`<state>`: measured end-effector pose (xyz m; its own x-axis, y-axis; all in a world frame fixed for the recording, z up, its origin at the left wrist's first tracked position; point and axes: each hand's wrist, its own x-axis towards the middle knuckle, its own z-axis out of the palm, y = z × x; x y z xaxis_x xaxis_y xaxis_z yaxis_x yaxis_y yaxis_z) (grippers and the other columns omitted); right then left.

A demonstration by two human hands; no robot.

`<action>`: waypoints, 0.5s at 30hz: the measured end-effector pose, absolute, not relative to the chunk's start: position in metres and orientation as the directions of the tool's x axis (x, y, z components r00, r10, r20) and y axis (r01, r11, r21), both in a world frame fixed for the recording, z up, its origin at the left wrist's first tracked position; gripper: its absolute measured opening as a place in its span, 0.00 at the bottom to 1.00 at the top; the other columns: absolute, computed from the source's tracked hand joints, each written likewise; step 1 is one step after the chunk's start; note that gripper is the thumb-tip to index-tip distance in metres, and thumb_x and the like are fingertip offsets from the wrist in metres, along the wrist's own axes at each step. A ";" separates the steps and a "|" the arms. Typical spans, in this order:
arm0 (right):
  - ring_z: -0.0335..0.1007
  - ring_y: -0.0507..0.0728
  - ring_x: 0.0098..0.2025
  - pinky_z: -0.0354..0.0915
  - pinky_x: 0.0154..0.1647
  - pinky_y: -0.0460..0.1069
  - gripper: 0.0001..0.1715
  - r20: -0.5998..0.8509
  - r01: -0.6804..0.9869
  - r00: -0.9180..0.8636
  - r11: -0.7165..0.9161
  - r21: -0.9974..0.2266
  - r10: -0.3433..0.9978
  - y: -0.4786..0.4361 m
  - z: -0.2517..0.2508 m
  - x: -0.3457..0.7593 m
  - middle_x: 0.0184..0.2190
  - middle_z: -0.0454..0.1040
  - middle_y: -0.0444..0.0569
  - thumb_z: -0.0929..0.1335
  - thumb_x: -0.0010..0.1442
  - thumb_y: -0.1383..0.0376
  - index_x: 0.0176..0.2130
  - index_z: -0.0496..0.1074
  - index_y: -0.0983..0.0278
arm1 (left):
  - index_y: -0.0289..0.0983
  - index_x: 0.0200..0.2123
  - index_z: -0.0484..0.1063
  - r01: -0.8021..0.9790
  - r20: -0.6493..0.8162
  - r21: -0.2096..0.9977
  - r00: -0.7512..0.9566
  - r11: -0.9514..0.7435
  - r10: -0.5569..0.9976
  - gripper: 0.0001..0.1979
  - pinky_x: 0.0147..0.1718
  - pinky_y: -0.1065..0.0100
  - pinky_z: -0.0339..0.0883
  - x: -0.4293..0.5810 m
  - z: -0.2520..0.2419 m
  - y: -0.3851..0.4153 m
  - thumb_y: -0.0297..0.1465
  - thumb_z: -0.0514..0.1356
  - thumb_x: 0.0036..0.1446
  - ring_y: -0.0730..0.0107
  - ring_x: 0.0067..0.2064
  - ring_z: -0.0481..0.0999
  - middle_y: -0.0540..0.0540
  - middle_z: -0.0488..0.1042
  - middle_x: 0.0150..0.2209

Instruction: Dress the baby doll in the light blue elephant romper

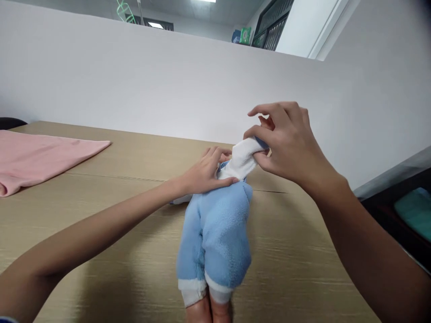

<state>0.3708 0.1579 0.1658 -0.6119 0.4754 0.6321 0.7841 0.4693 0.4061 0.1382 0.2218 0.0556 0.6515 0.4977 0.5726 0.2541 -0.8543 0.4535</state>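
A doll in light blue fleece trousers with white cuffs (218, 237) lies on its back on the table, its bare legs (210, 309) toward me. My left hand (210, 170) is closed around the doll's upper body, thumb across the waist. With thumb and fingers, my right hand (283, 134) pinches a white cloth sleeve (243, 157) with a blue edge, raised above the doll. Small doll fingers (266, 121) show past the sleeve's end, between my fingers. The doll's head is hidden behind my hands. Some pale cloth (182, 199) pokes out under my left wrist.
Pink cloth (50, 157) is spread on the wooden table (144, 242) at the left. A white partition (151, 85) rises behind the table. At the far right is a dark object with a teal part (414, 211). A black rounded edge (11, 123) shows at far left.
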 end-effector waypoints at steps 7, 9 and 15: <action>0.63 0.72 0.69 0.57 0.71 0.74 0.13 0.508 0.627 -0.766 0.636 0.451 0.394 0.175 0.166 0.339 0.64 0.73 0.53 0.67 0.68 0.71 0.48 0.78 0.60 | 0.39 0.52 0.69 0.085 0.626 0.650 0.503 -0.755 0.596 0.23 0.50 0.51 0.74 0.180 0.038 0.235 0.44 0.70 0.62 0.50 0.52 0.76 0.40 0.76 0.51; 0.63 0.70 0.70 0.54 0.75 0.73 0.14 0.534 0.606 -0.764 0.686 0.401 0.363 0.175 0.158 0.330 0.65 0.73 0.50 0.67 0.67 0.73 0.47 0.77 0.59 | 0.39 0.48 0.71 0.000 0.612 0.735 0.430 -0.678 0.664 0.17 0.44 0.57 0.74 0.185 0.032 0.233 0.39 0.70 0.61 0.55 0.48 0.78 0.43 0.78 0.45; 0.66 0.67 0.71 0.65 0.72 0.72 0.29 0.819 0.681 -0.472 0.725 0.103 0.327 0.147 0.120 0.319 0.67 0.70 0.47 0.65 0.66 0.76 0.59 0.71 0.50 | 0.38 0.37 0.77 -0.166 0.475 0.878 0.177 -0.450 0.862 0.10 0.45 0.61 0.74 0.177 0.017 0.227 0.37 0.69 0.56 0.59 0.44 0.79 0.48 0.82 0.38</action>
